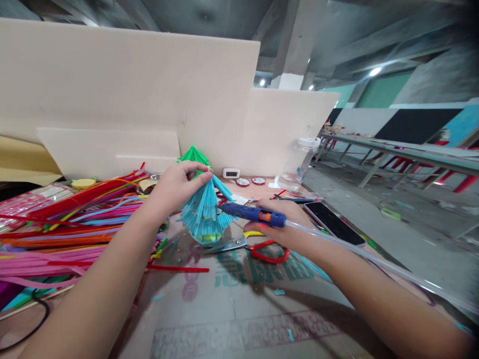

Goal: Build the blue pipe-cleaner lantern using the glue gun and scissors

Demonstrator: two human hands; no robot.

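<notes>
My left hand (185, 183) pinches the top of a light-blue tiered cone (204, 212) made of what look like pipe cleaner strips. Just behind those fingers rises a green pointed piece (193, 153); whether it joins the blue cone is hidden. In my right hand (286, 227) is a dark blue glue gun (252, 214), its tip against or very near the cone's right side. A long clear glue stick (329, 240) runs out of the gun's rear across my forearm. Beneath the gun lie scissors (270, 253) with red handles, blades toward the cone.
Bundles of coloured pipe cleaners (90, 214) fill the left side. A phone (334, 223) lies at the table's right edge, near a clear plastic bottle (295, 167). A small white digital timer (231, 173) stands before the upright pale board (127, 85). Blue scraps (279, 292) dot the front.
</notes>
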